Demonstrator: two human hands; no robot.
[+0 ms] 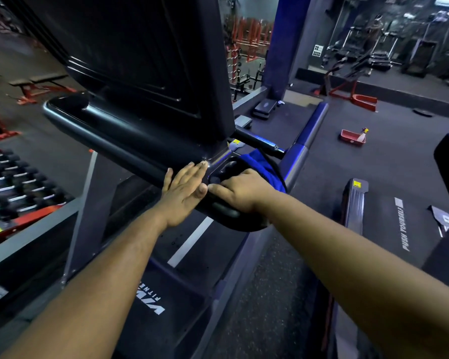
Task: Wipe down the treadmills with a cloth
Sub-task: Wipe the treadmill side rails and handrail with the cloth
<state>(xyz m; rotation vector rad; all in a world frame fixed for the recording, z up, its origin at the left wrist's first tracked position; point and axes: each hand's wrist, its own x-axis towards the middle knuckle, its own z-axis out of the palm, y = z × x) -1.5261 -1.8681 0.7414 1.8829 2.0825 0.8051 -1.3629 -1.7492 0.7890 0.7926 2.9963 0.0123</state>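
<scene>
1. Gym floor [347, 161] is dark rubber, dim light; red-framed machines [353, 95] stand at far right and along the left edge.
2. Dumbbell rack [16, 182] sits at lower left, below the level of the console.
3. Treadmill console [140, 73] fills the upper centre: a large dark panel, tilted, with a rounded dark ledge along its lower edge.
4. Treadmill belt [192, 255] lies beneath both forearms; a white stripe and white lettering show on the deck.
5. Left hand [184, 190]: fingers straight and together, palm flat against the lower ledge of the console. Nothing gripped.
6. Right hand [241, 190]: fingers curled down onto a blue cloth [257, 164], pressing it against the cup-holder corner at the console's right end. Thumb tip is just beside the left thumb.
7. Cloth is bunched under and beyond the right hand; part hangs off toward the blue side handrail [314, 125].
8. Red tray [351, 137] rests on the floor well to the right, with a spray bottle [363, 134] at its right end.
9. Second treadmill [399, 221] to the right; its deck reads "PUSH YOURSELF".
</scene>
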